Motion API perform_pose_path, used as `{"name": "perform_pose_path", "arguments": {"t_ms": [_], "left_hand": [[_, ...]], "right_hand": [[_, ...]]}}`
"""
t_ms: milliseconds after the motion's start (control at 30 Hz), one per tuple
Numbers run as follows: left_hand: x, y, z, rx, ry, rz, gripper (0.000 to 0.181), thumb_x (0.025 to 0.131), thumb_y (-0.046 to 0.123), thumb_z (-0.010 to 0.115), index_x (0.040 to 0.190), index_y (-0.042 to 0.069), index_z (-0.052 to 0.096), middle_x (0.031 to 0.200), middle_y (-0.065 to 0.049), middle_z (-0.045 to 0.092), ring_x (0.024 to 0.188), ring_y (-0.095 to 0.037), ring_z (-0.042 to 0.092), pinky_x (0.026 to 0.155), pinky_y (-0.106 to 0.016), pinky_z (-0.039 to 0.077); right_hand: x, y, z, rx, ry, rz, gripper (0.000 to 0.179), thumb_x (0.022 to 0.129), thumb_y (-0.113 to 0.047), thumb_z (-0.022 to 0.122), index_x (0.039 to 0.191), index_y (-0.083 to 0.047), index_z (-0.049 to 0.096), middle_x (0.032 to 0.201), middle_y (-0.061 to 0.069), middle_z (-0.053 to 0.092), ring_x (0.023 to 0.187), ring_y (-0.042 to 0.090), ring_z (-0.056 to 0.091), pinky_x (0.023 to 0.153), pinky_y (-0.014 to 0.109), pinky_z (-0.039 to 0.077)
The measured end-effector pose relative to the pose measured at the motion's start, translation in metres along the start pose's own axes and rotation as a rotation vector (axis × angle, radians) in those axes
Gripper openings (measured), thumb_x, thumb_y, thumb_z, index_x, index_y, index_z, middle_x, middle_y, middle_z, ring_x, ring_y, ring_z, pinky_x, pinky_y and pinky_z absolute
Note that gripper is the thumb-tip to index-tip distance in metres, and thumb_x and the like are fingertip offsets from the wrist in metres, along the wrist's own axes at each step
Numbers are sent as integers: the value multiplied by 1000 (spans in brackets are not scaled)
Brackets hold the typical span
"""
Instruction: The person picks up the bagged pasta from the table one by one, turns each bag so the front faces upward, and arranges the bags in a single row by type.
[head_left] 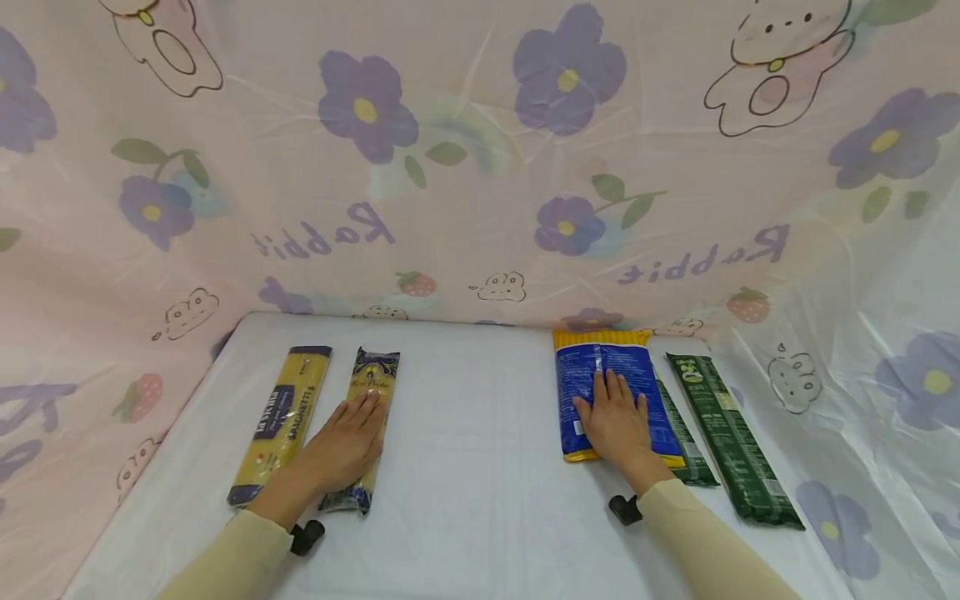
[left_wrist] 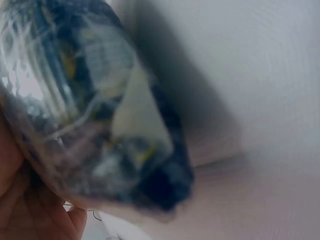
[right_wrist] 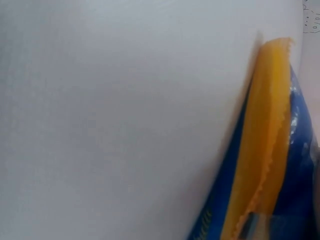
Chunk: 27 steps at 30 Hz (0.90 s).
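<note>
My left hand (head_left: 347, 447) lies over a narrow spaghetti packet (head_left: 375, 369) with dark blue ends, its fingers straight and together along the top. The left wrist view shows the near end of that packet (left_wrist: 95, 105) close up and blurred. My right hand (head_left: 618, 422) rests with spread, straight fingers on a blue pasta bag (head_left: 577, 375) with yellow ends, lying flat. In the right wrist view a yellow end seam of the bag (right_wrist: 265, 135) sticks up at the right side; most of the right hand is out of that view.
Left of the left hand lies a yellow spaghetti packet (head_left: 281, 421). A green packet (head_left: 697, 471) is partly covered by the blue bag, and another green packet (head_left: 738, 446) lies farther right. A white-covered table (head_left: 472, 467) meets a hanging flowered sheet (head_left: 457, 217) behind.
</note>
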<state>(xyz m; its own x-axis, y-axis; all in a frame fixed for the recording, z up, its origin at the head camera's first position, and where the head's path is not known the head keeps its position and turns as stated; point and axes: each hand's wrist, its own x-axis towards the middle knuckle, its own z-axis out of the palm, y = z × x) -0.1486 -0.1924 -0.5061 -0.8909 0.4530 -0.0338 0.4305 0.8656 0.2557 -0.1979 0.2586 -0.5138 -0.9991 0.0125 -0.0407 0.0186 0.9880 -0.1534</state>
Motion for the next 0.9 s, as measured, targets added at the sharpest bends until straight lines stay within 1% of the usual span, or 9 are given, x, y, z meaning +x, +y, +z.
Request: {"name": "perform_pose_path", "arguments": {"t_ms": [100,300,500,700,900], "left_hand": [[-1,-2,1,-5,6,-4,60,111,23,52,160,-7,35,169,-29,27,159,-48,22,125,-66,23],[0,-2,3,-3,10,-8,61,111,24,51,161,-7,33,170,-27,25,159,-46,20,126,-65,21],[0,-2,4,-3,-5,-18,62,112,26,49,161,-7,32,171,-27,23,160,-46,18,126,-65,20],[-1,2,1,-6,-3,-14,62,112,26,50,161,-7,32,171,-28,24,160,-47,18,126,-65,20],[0,3,3,-11,-1,-11,63,111,26,52,161,-7,32,170,-28,24,160,-47,19,126,-65,20]], "right_hand": [[-1,1,2,22,10,-13,81,111,-54,44,166,1,23,171,30,20,158,52,16,121,77,10],[-3,3,8,36,1,-29,85,109,-59,44,169,-5,16,174,28,10,160,53,6,121,77,1],[-7,-2,11,41,-10,-41,84,109,-59,41,169,-6,15,174,28,9,160,52,4,121,77,-1],[-17,-17,14,67,-16,-67,83,110,-59,41,169,-6,17,174,27,10,160,52,4,120,78,-1],[-34,-44,20,59,-30,-110,83,109,-60,42,169,-8,18,175,23,11,161,49,3,121,77,1]]}}
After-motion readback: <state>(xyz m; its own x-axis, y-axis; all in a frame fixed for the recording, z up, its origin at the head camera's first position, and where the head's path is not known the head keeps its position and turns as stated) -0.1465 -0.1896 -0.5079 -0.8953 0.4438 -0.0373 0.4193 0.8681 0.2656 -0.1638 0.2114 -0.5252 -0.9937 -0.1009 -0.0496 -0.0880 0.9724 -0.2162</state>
